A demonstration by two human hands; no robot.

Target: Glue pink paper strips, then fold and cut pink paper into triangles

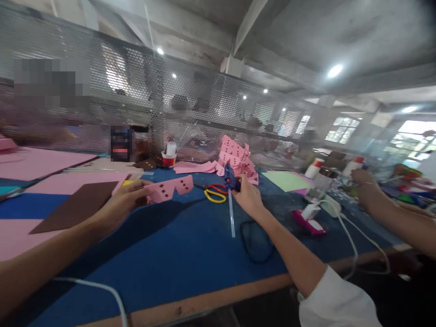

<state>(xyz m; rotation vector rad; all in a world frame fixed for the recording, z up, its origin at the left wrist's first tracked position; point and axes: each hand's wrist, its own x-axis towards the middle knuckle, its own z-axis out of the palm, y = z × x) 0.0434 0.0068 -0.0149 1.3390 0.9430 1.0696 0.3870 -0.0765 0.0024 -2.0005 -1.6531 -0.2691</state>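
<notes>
My left hand (131, 200) pinches the left end of a pink paper strip (165, 190) with dark diamond shapes on it, raised over the blue table (163, 259). Around the handle of a blue glue gun (229, 177) my right hand (248, 195) is closed; a clear glue stick (231, 215) juts out of the gun toward me. Between the two hands lie scissors (215, 194) with red and yellow handles, partly behind the gun. Past the gun rises a heap of similar pink strips (235, 156) with dark diamonds.
At left are pink sheets (37, 163) and a brown sheet (76, 206). A red and white cup (169, 158) stands by the mesh partition (200, 104). Rightward lie a green sheet (286, 180), a magenta power strip (308, 223) with cables, and another person's arm (388, 204). A black cord (257, 261) loops on the table.
</notes>
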